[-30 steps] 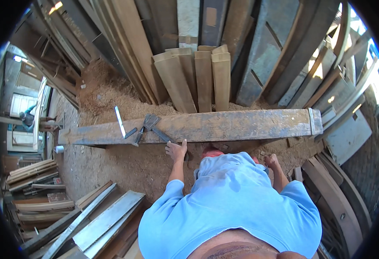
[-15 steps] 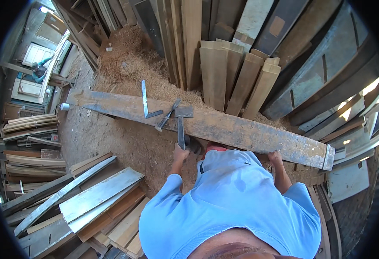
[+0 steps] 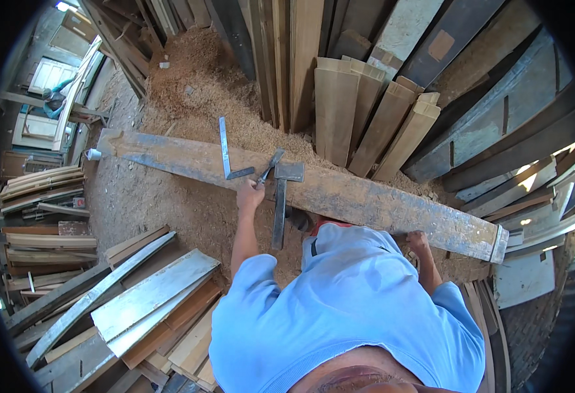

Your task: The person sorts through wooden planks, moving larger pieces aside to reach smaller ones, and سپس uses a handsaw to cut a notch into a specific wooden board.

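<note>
A long worn plank (image 3: 366, 196) lies crosswise in front of me. My left hand (image 3: 251, 194) is closed on the near end of a narrow, chisel-like hand tool (image 3: 269, 165) at the plank's near edge. Just right of it rests a dark mallet (image 3: 290, 172), its block head on the plank and its handle jutting toward me. An L-shaped try square (image 3: 224, 147) lies left of the tool, its dark arm close to my left hand. Further right, my right hand (image 3: 419, 243) is curled at the plank's near edge; what its fingers hold is hidden.
Upright boards (image 3: 336, 108) and wood shavings (image 3: 215, 85) stand beyond the plank. Stacked boards (image 3: 150, 295) lie at the lower left, and a white cup (image 3: 93, 154) is by the plank's left end. Another person (image 3: 54, 103) is far off at the left.
My left hand has let go of the mallet's handle and moved left onto the chisel-like tool. The mallet stays on the plank. My right hand keeps its place at the edge.
</note>
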Action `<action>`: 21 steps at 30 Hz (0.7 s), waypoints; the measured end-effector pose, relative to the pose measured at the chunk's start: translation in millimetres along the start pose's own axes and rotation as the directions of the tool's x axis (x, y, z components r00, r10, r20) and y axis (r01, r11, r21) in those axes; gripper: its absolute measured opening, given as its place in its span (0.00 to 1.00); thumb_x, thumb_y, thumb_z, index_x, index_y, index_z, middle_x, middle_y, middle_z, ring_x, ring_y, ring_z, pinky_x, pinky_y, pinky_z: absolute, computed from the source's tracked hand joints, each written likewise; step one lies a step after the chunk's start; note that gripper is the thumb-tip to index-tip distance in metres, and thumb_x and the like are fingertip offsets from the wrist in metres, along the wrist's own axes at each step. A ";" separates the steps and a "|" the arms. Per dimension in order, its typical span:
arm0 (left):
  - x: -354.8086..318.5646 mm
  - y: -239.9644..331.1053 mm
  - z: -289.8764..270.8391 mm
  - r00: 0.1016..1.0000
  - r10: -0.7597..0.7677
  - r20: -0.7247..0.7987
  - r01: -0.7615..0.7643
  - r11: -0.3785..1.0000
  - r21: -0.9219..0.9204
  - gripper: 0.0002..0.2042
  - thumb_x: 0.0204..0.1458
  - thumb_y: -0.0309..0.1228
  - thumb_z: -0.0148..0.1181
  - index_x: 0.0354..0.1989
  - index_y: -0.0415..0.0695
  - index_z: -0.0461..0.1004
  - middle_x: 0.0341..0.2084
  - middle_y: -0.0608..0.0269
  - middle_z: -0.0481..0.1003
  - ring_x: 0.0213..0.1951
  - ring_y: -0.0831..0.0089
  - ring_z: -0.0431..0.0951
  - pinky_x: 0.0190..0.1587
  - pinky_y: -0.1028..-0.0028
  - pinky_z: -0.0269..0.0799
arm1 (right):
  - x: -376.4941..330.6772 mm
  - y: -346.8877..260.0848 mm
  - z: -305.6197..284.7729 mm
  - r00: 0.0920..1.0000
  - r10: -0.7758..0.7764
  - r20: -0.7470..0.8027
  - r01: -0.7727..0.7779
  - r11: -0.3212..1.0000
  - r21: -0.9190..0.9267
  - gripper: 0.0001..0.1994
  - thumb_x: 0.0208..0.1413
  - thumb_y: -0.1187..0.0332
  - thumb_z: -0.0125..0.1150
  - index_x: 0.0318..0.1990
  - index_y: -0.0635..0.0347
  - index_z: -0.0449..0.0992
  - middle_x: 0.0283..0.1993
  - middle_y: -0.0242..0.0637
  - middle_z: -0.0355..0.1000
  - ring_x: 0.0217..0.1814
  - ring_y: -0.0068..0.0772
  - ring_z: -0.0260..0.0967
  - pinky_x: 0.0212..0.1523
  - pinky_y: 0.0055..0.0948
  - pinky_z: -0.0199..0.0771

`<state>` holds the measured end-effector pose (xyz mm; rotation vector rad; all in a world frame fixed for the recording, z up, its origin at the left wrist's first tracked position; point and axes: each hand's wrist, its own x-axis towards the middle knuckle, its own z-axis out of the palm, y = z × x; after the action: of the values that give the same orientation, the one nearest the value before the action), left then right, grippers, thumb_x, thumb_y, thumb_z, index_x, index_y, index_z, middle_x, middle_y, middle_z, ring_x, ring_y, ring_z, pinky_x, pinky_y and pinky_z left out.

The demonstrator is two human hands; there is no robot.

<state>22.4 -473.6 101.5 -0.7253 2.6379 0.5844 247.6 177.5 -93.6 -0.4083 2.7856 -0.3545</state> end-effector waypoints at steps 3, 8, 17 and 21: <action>36.5 -17.1 9.5 0.996 0.086 -0.038 -0.085 0.996 0.014 0.21 0.50 0.46 0.64 0.46 0.42 0.74 0.46 0.44 0.79 0.50 0.45 0.78 0.53 0.52 0.73 | 29.5 -33.0 -19.1 0.858 0.472 0.204 -0.495 0.654 0.572 0.09 0.53 0.63 0.60 0.28 0.59 0.76 0.23 0.35 0.72 0.22 0.34 0.70 0.23 0.36 0.70; 14.8 21.4 34.7 0.934 0.317 -0.167 -0.295 0.944 0.146 0.30 0.45 0.49 0.69 0.50 0.40 0.70 0.47 0.37 0.73 0.55 0.39 0.70 0.57 0.48 0.66 | 35.9 -57.7 -34.0 0.735 0.606 0.304 -0.609 0.393 0.688 0.11 0.57 0.62 0.56 0.26 0.59 0.76 0.20 0.31 0.69 0.18 0.26 0.64 0.18 0.30 0.62; -27.0 29.4 74.8 0.933 0.339 -0.116 -0.265 0.870 0.416 0.34 0.43 0.50 0.71 0.57 0.45 0.70 0.73 0.32 0.43 0.68 0.36 0.51 0.64 0.39 0.50 | 23.1 -71.5 -29.2 0.583 0.736 0.345 -0.700 0.240 0.672 0.13 0.57 0.63 0.58 0.29 0.64 0.79 0.21 0.36 0.72 0.20 0.30 0.68 0.20 0.33 0.67; -6.4 21.7 60.9 0.936 0.351 -0.008 -0.305 0.823 0.478 0.33 0.42 0.47 0.72 0.58 0.51 0.69 0.70 0.35 0.49 0.66 0.35 0.53 0.64 0.40 0.50 | 22.8 -57.6 -24.6 0.807 0.557 0.195 -0.563 0.627 0.538 0.14 0.57 0.63 0.59 0.33 0.67 0.81 0.25 0.39 0.76 0.22 0.33 0.73 0.24 0.34 0.73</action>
<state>28.7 -425.4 58.4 -0.1500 2.8456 -0.0329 232.4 121.7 -60.5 0.6022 2.4353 -0.9801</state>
